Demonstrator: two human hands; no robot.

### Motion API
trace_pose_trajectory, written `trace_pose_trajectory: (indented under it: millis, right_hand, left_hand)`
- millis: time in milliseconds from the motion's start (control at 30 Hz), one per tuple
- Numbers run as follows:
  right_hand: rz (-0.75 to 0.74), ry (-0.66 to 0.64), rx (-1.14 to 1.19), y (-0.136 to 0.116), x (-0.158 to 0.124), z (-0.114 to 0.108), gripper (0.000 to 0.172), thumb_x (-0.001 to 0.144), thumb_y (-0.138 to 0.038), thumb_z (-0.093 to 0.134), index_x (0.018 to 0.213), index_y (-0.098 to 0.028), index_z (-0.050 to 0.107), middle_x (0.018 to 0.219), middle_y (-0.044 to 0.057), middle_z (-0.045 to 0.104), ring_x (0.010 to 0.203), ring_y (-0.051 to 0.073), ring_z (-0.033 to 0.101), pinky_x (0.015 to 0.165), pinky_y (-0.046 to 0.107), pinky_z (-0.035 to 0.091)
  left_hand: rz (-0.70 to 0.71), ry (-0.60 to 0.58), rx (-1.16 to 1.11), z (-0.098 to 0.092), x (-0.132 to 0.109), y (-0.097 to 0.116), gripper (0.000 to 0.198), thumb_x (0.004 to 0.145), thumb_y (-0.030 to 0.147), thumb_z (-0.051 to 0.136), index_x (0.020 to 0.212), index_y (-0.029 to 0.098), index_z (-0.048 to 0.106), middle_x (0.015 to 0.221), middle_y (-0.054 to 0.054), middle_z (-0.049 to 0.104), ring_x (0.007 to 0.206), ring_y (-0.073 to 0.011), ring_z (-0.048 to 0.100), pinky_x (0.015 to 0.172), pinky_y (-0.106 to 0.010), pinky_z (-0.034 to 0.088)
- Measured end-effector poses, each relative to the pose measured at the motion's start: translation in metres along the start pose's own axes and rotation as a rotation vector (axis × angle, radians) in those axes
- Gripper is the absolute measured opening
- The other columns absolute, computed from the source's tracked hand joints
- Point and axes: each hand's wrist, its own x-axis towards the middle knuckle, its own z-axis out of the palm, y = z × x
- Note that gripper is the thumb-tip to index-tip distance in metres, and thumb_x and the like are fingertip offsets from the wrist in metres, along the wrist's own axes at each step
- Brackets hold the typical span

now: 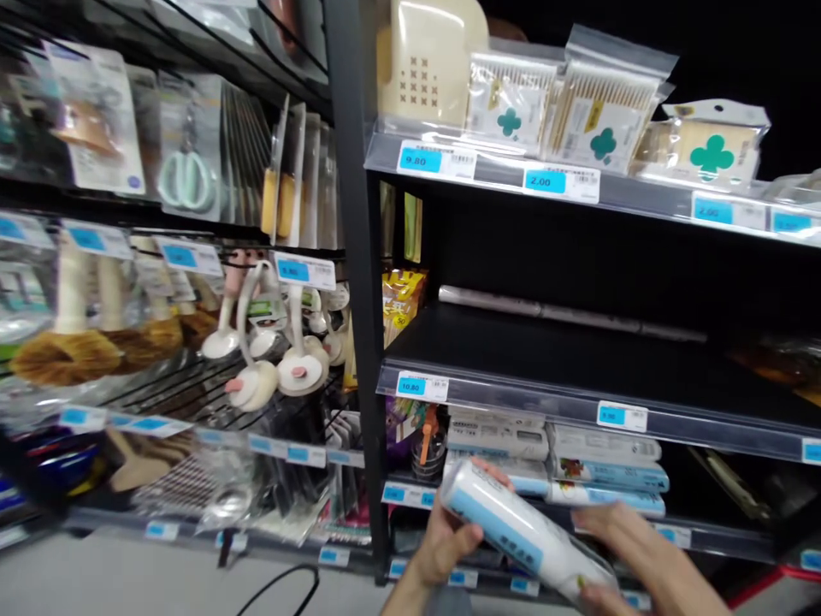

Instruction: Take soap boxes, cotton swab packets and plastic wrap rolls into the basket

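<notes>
A white and light-blue wrapped roll [513,530] is held slantwise in front of the lower shelves, its upper end toward the left. My left hand [440,543] is closed round that upper end, thumb on the near side. My right hand [632,547] is at the lower right end, its thumb low against the wrapper and its fingers above it, slightly blurred. Behind the hands, similar wrapped rolls [606,445] lie stacked on a shelf.
A black shelf [577,359] above the rolls bears a long thin tube [570,315] at its back. Higher up are cotton swab packs [603,111]. Brushes [67,355] and scissors [187,180] hang on the left rack, beyond a dark post [359,282].
</notes>
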Motion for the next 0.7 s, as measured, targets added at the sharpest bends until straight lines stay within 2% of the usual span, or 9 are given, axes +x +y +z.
trace_pose_trajectory:
  millis: [100,200,300,367,433,567,633,700]
  right_hand:
    - [-0.076,0.039,-0.052,-0.014,0.077,-0.052,0.033,0.104,-0.048,0.052,0.126,-0.038,0.073,0.122,0.007,0.077,0.112,0.029,0.076,0.093,0.043,0.067]
    - [-0.17,0.116,-0.209,-0.002,0.169,-0.074,0.037,0.105,-0.047,0.05,0.126,-0.027,0.073,0.125,0.01,0.076,0.117,0.03,0.073,0.105,0.047,0.06]
    - [-0.17,0.004,-0.437,0.027,0.251,-0.063,0.042,0.103,-0.039,0.052,0.133,-0.016,0.07,0.134,0.017,0.071,0.129,0.035,0.066,0.115,0.052,0.051]
    - [-0.114,-0.1,-0.553,0.045,0.296,-0.05,0.047,0.103,-0.037,0.052,0.139,-0.01,0.066,0.139,0.021,0.068,0.134,0.037,0.062,0.117,0.052,0.049]
    - [-0.061,-0.15,-0.586,0.058,0.332,-0.038,0.051,0.105,-0.036,0.049,0.146,-0.008,0.061,0.147,0.021,0.064,0.139,0.036,0.059,0.12,0.048,0.047]
    - [0.165,-0.135,-0.554,0.077,0.385,-0.02,0.059,0.108,-0.037,0.041,0.16,-0.011,0.046,0.164,0.017,0.047,0.151,0.033,0.047,0.126,0.044,0.039]
    - [0.274,-0.132,-0.525,0.086,0.399,-0.011,0.061,0.109,-0.04,0.039,0.164,-0.013,0.041,0.168,0.016,0.041,0.154,0.032,0.043,0.127,0.045,0.036]
    - [0.337,-0.139,-0.493,0.097,0.407,-0.004,0.059,0.11,-0.041,0.038,0.163,-0.016,0.043,0.168,0.015,0.041,0.154,0.031,0.044,0.127,0.044,0.036]
  left_hand:
    - [0.076,0.109,0.026,-0.01,-0.003,0.022,0.065,0.078,0.048,0.09,0.133,0.027,0.061,0.124,-0.012,0.071,0.116,-0.032,0.07,0.102,-0.045,0.057]
    - [0.073,0.235,0.093,-0.012,-0.011,0.041,0.068,0.079,0.05,0.089,0.135,0.023,0.062,0.123,-0.014,0.073,0.115,-0.0325,0.071,0.104,-0.046,0.057]
    - [0.024,0.29,0.141,-0.013,-0.023,0.053,0.078,0.077,0.054,0.089,0.14,0.02,0.059,0.122,-0.017,0.073,0.116,-0.0345,0.072,0.106,-0.05,0.056]
    - [0.009,0.293,0.144,-0.018,-0.034,0.058,0.081,0.077,0.054,0.089,0.142,0.019,0.058,0.123,-0.017,0.073,0.117,-0.0353,0.072,0.107,-0.051,0.055]
    - [-0.001,0.297,0.145,-0.024,-0.044,0.061,0.081,0.077,0.052,0.09,0.143,0.018,0.057,0.125,-0.019,0.073,0.117,-0.036,0.072,0.106,-0.051,0.056]
    - [-0.002,0.405,0.151,-0.028,-0.056,0.066,0.081,0.075,0.051,0.092,0.141,0.017,0.058,0.126,-0.02,0.073,0.116,-0.0365,0.073,0.104,-0.05,0.058]
    - [0.018,0.493,0.141,-0.026,-0.057,0.069,0.078,0.075,0.05,0.092,0.139,0.019,0.059,0.127,-0.018,0.074,0.117,-0.0359,0.072,0.105,-0.05,0.057]
    - [0.052,0.564,0.117,-0.022,-0.056,0.073,0.074,0.075,0.047,0.093,0.136,0.022,0.06,0.128,-0.016,0.074,0.12,-0.0347,0.072,0.107,-0.049,0.057]
